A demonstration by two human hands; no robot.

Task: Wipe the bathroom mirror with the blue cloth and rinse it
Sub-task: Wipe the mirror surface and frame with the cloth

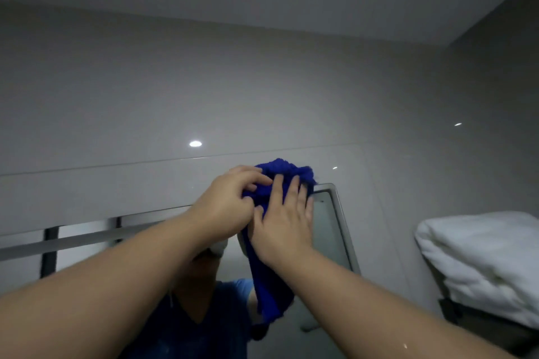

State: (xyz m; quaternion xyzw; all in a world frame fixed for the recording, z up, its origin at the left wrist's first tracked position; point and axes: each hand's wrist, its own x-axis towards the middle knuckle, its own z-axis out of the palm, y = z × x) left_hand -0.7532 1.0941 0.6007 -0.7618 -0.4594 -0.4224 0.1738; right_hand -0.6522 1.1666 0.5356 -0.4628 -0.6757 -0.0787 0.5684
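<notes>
Mirror [326, 230] top corner: left hand [226, 202] grips, right hand [284, 229] presses blue cloth [281, 170].

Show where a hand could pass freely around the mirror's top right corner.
Bare wall tile runs between the mirror frame and the folded white towels, and above the mirror's top edge. The corner itself is crowded: left hand grips and right hand presses the bunched blue cloth.

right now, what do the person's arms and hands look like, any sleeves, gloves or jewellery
The left hand and right hand are bare: no gloves, and no ring, watch or bracelet shows. The left forearm and right forearm are bare too, with no sleeve before the frame edge. The mirror reflects a dark blue V-neck top.
</notes>
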